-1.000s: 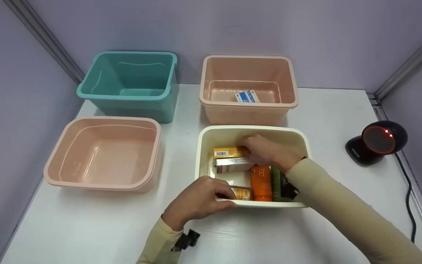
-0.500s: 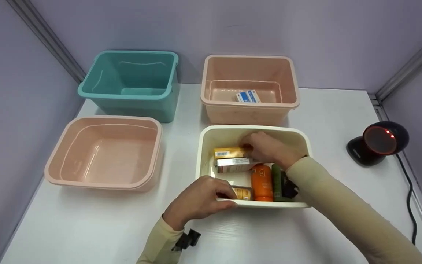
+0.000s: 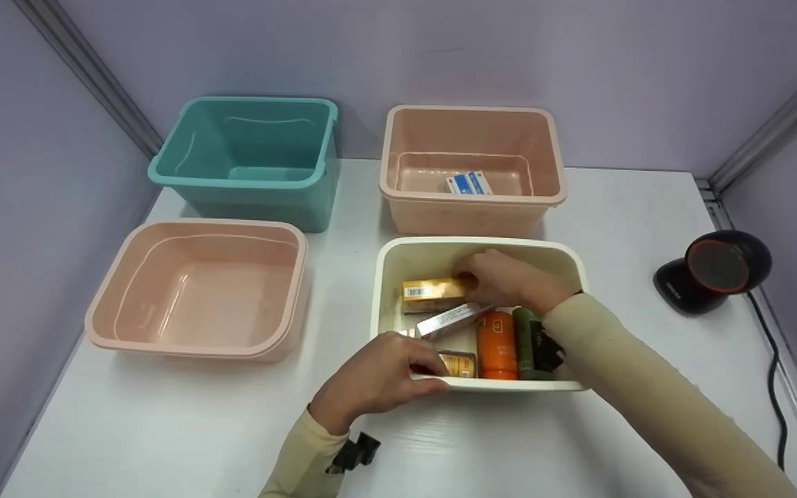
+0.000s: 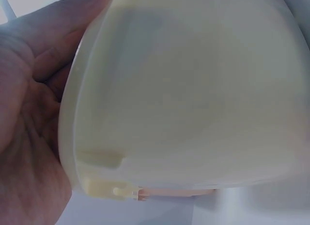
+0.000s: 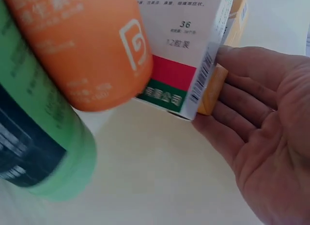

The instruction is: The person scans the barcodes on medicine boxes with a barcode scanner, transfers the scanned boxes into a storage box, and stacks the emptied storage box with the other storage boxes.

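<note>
Reaching into the cream bin, the right hand (fingers nearly straight) touches the yellow box; the bin's near rim is gripped by the left hand.

Cream bin sat upright on table, near left corner gripped by left hand. Yellow box lay flat inside at far left, right hand at its right end, probably touching. White box leaned tilted just beside it.

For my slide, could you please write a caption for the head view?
Left hand grips the cream bin rim while the right hand touches a yellow box inside.
</note>
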